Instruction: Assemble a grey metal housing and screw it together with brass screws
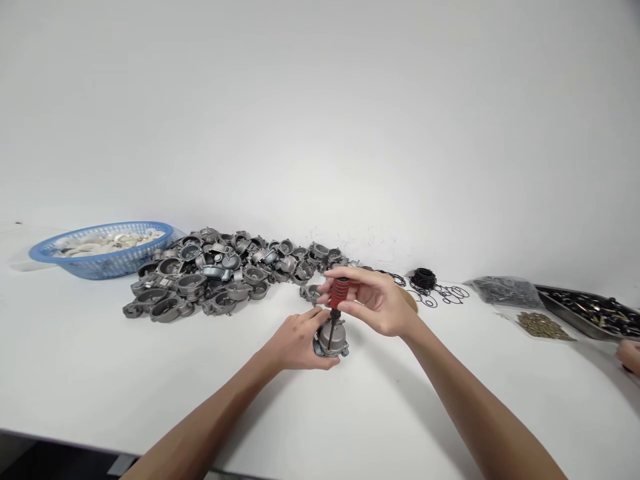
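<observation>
My left hand is closed around the side of a grey metal housing with a domed top, holding it on the white table. In my right hand is a screwdriver with a red ribbed handle, gripped between thumb and fingers. The screwdriver stands nearly upright, its dark shaft reaching down to the near rim of the housing. Whether a screw sits under the tip is too small to tell. Just behind my hands lies another grey metal housing, partly covered by my fingers.
Many grey metal housings lie piled at the back left, beside a blue basket of white parts. To the right are black rubber rings, a bag of grey parts, brass-coloured screws and a metal tray. Another person's hand shows at the right edge.
</observation>
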Tool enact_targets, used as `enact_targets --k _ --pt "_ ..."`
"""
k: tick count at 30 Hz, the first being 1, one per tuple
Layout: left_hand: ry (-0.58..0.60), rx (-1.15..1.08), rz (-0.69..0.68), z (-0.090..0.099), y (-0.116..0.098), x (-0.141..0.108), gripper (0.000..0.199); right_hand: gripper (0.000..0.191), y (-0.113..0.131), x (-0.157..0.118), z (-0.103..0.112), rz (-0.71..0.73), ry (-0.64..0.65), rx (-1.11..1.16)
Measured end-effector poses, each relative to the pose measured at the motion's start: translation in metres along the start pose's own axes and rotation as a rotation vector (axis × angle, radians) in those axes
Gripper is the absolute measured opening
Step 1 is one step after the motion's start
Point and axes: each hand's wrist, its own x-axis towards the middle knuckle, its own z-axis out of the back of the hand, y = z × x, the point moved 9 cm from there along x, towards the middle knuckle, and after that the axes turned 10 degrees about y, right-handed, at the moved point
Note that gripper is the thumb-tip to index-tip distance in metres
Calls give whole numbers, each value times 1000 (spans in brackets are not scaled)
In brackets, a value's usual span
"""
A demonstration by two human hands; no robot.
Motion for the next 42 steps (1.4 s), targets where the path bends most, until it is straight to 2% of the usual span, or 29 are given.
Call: enact_targets --k 3,8,12,16,18,23,27,31,34,38,42 --pt "-5 7 -7 -1 1 0 57 38 6 -1 6 38 -87 -123" --pt "0 28 13 -2 3 1 53 41 1 1 -3 15 -10 -29" --pt "-5 13 1 -1 1 0 59 34 5 -1 8 60 -119 -200" --pt "2 9 7 -1 1 0 62 34 2 0 0 10 28 -11" --pt "2 3 -6 -1 0 0 65 36 2 -1 0 -9 51 17" --pt "-5 -108 -26 0 0 -1 76 28 10 -2 16 3 -66 -283" --pt "-12 -328 34 -5 9 -1 85 17 6 -6 31 -126 -97 -398" --pt "-27 -446 75 -5 20 -1 77 17 -9 -23 53 -262 -142 -304" --pt "46 -478 62 -3 23 -2 69 21 -28 -47 63 -344 -181 -168" --pt "170 -458 45 -2 25 -4 60 25 -54 -83 63 -368 -230 -81" --pt "182 -369 -4 0 22 -2 73 23 -80 -111 54 -391 -235 4"
